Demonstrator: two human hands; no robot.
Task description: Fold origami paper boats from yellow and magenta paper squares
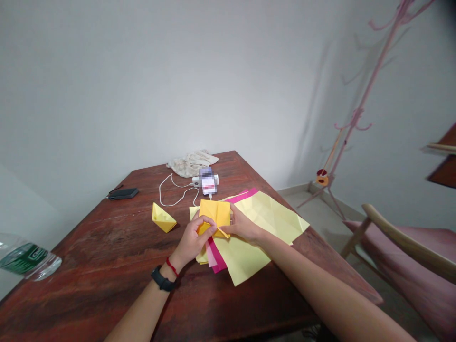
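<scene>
A folded orange-yellow paper (215, 212) is held above the loose sheets. My left hand (195, 239) pinches its lower left part, thumb and index finger together near a narrow folded strip. On the right side, my right hand (244, 225) grips the same paper, its fingers partly hidden behind it. Under both hands lie creased pale yellow sheets (272, 216) with magenta paper (218, 260) among them. A folded yellow paper boat (163, 218) stands on the table to the left of my hands.
The wooden table (117, 256) bears a phone (208, 183) with a white cable (160, 192), a cloth (190, 164), a dark power bank (123, 194) and a plastic bottle (30, 259). A chair (399, 251) and pink coat rack (372, 85) stand right.
</scene>
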